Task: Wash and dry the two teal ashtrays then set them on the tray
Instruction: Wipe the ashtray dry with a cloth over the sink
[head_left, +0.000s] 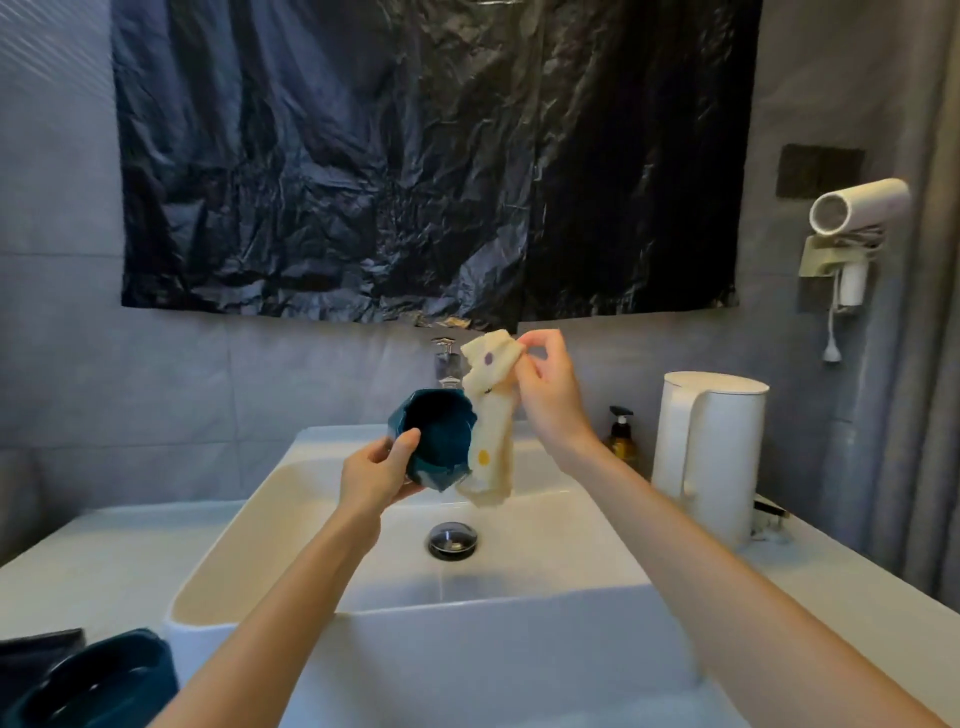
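My left hand (378, 474) grips a teal ashtray (439, 439) by its rim, tilted so its hollow faces me, above the white sink (249, 540). My right hand (545, 387) pinches the top of a cream cloth with coloured dots (491, 415), which hangs down beside the ashtray's right edge and touches it. A second teal ashtray (98, 680) sits at the bottom left corner on the counter, partly cut off by the frame edge. Beside it lies a dark flat thing (36, 647); I cannot tell if it is the tray.
A chrome tap (447, 361) stands behind the basin, and the drain plug (452, 540) sits in its middle. A white kettle (709, 452) and a small pump bottle (621, 434) stand on the right counter. A hair dryer (852, 208) hangs on the right wall.
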